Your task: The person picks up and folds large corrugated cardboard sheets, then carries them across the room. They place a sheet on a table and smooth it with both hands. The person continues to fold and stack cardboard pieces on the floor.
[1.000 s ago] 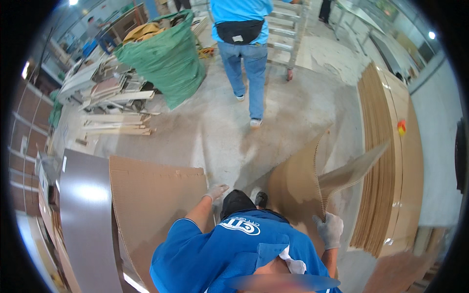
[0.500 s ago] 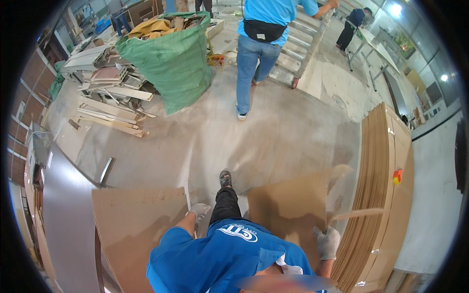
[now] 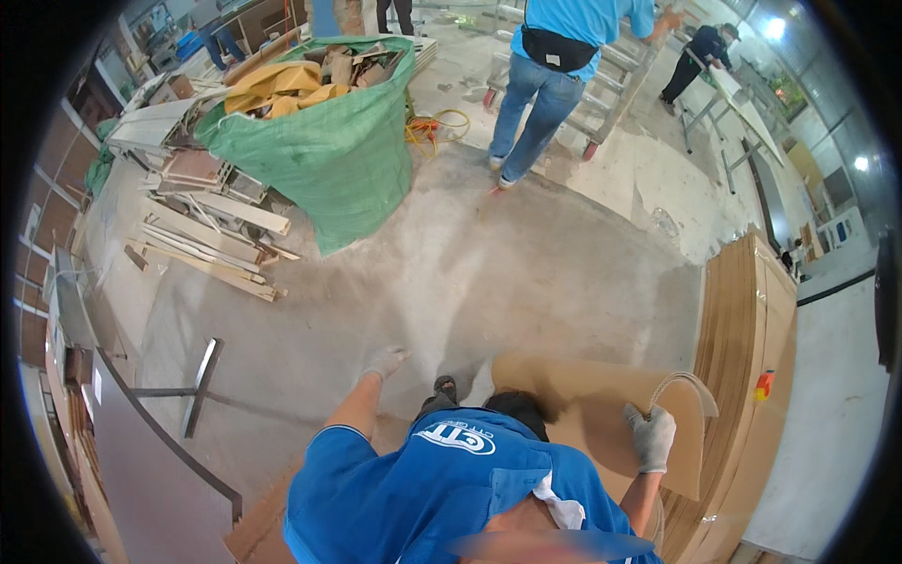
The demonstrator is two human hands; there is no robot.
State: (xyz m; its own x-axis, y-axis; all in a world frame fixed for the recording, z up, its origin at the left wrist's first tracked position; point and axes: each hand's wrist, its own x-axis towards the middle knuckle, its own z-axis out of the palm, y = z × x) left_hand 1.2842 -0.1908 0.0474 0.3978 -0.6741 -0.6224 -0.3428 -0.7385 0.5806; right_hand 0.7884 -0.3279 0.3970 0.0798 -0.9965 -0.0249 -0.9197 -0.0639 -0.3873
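Observation:
My right hand [image 3: 650, 437], in a pale work glove, is closed on the edge of a brown cardboard sheet [image 3: 583, 385]. The sheet bends over in a curl at its right end, beside my right side. On the other side, my left hand [image 3: 383, 362], also gloved, reaches forward over the floor with fingers stretched out and nothing in it; motion blurs it a little. Part of another brown sheet [image 3: 268, 517] shows low at my left side, mostly hidden by my body.
A tall cardboard stack [image 3: 728, 329] stands at right. Left are a grey panel [image 3: 155, 461] and metal bars [image 3: 199, 387]. Ahead lie wood scraps [image 3: 207, 249] beside a full green sack [image 3: 329, 155]. A co-worker [image 3: 540, 103] stands at a metal trolley [image 3: 615, 75].
My left hand has moved forward, away from the left cardboard, which has dropped back mostly out of view. The sheet in my right hand has curled over. The co-worker has stepped farther off.

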